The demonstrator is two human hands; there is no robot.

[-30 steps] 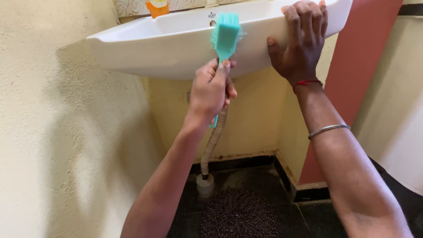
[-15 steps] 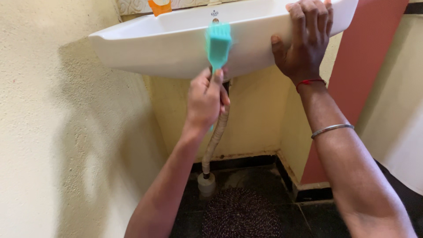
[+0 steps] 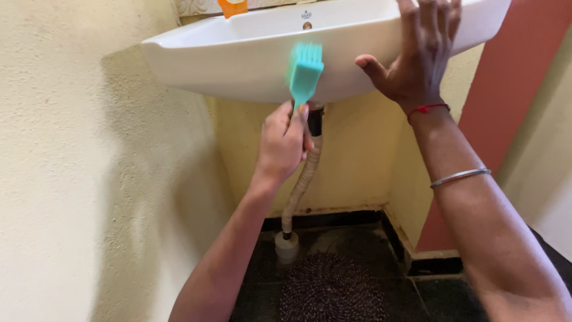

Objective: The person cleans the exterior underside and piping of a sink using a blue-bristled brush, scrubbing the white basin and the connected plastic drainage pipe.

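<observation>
- The left hand (image 3: pixel 285 142) is gripping the handle of a teal brush (image 3: pixel 304 73), with the fingers curled shut around the lower end of the handle.
- The teal brush is standing upright above the left hand, and its bristle head is lying against the curved white underside of the wash basin (image 3: pixel 238 65), near the middle of the bowl.
- The bristle head is showing motion blur; its exact contact with the basin surface cannot be told.
- The right hand (image 3: pixel 417 56) is resting flat against the outer front wall of the wash basin, to the right of the brush, with the fingers spread upward over the rim and the thumb pointing toward the brush.
- The right wrist is carrying a red thread (image 3: pixel 426 110), and a metal bangle (image 3: pixel 460 177) is sitting further down the forearm.
- A corrugated drain hose (image 3: pixel 302 182) is hanging from the basin outlet just behind the left hand and is running down into a white floor fitting (image 3: pixel 287 245).
- A dark bristly mat (image 3: pixel 333 289) is lying on the black floor, just in front of the floor fitting.
- An orange container (image 3: pixel 233 7) is standing at the back edge of the basin, partly cut off by the frame.
- A rough cream wall (image 3: pixel 77 179) is bordering the basin on the left.
</observation>
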